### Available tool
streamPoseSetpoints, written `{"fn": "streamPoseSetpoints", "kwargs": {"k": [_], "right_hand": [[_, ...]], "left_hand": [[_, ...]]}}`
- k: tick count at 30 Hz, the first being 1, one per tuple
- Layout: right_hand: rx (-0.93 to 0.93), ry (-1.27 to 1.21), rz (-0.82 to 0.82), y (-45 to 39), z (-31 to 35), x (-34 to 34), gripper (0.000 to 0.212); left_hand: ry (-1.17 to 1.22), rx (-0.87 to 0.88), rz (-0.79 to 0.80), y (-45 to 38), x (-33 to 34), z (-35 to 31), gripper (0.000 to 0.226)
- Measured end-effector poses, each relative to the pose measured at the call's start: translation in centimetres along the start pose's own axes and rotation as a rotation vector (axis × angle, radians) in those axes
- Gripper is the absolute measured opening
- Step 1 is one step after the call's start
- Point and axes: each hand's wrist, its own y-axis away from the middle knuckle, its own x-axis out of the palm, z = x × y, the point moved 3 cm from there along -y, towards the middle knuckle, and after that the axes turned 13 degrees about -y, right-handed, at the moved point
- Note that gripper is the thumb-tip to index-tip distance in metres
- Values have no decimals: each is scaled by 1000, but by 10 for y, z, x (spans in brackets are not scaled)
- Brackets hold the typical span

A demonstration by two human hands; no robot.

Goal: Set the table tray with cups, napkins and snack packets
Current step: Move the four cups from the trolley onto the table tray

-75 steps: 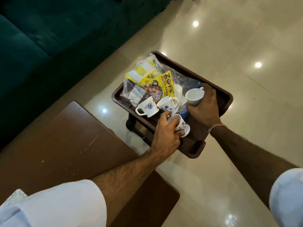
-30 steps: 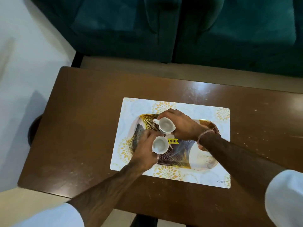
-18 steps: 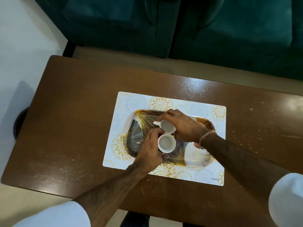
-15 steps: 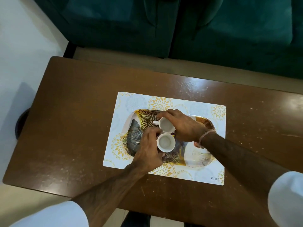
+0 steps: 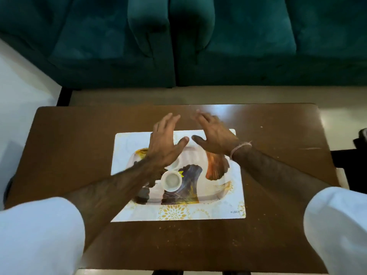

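Note:
A patterned tray [image 5: 215,192] with gold and dark fan prints lies on a white placemat [image 5: 236,207] on the brown table. A small white cup [image 5: 171,180] stands upright on the tray's middle. A second white cup [image 5: 175,162] sits just behind it, mostly hidden under my left wrist. My left hand [image 5: 165,141] hovers above the tray's far edge, fingers spread, holding nothing. My right hand [image 5: 213,135] is raised beside it, also open and empty, with a thread band on the wrist.
The brown wooden table [image 5: 65,139] spans the view. A dark teal sofa [image 5: 178,42] stands right behind its far edge. Pale floor shows at the left, and a dark object [image 5: 360,141] sits beyond the table's right edge.
Both hands have let go of the two cups and lifted away toward the far side of the tray. The cups now stand on the tray. The view has shifted closer.

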Motion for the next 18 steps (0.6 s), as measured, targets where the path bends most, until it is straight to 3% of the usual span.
{"fn": "streamPoseSetpoints", "kwargs": {"k": [11, 18], "right_hand": [[253, -6, -350, 102, -158, -149, 62], [481, -11, -451, 217, -281, -223, 63]], "left_hand": [[-102, 259, 105, -79, 56, -211, 75], [-105, 430, 197, -82, 131, -375, 79]]}}
